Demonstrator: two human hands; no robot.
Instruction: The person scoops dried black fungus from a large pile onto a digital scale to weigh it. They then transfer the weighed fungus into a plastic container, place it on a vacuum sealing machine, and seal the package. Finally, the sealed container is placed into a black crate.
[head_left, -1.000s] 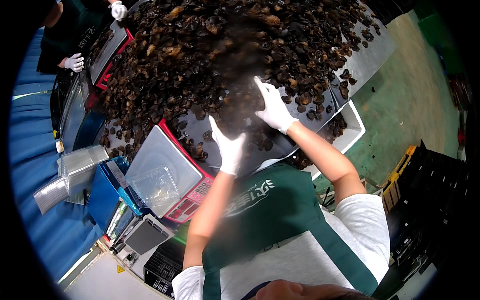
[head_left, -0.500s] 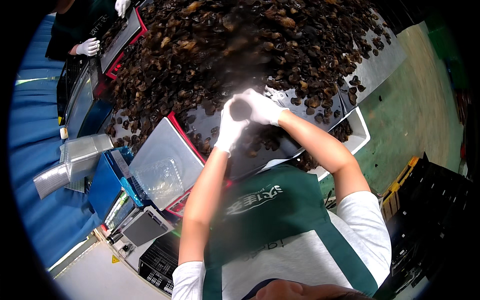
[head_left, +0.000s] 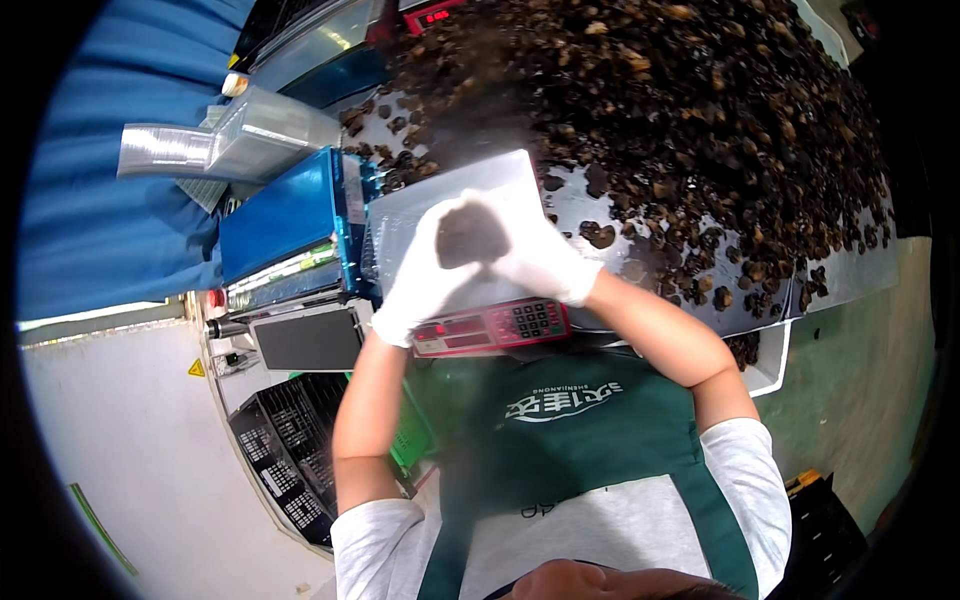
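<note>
My left hand [head_left: 424,268] and my right hand [head_left: 535,250], both in white gloves, are cupped toward each other over the plate of a weighing scale [head_left: 505,180]. A blurred dark brown clump, seemingly wood ear mushrooms [head_left: 472,236], shows between them, its pieces too smeared to tell apart. Of the clear plastic tray [head_left: 392,235] on the scale, only faint glints appear beside my left hand. The scale's red front panel with dark keys [head_left: 530,319] faces me. A large heap of wet wood ear mushrooms [head_left: 680,130] covers the table to the right and beyond.
Stacked clear plastic trays [head_left: 265,135] stand at the left, behind a blue box-shaped device [head_left: 280,220]. A grey-screened device [head_left: 305,342] and black crates [head_left: 290,450] are nearer. A white bin [head_left: 770,365] sits under the table's right edge. Another red scale display [head_left: 435,17] shows beyond.
My cupped hands have moved from over the mushroom heap to over the scale plate at its left. The view has turned left, and the co-worker's gloved hands are out of sight.
</note>
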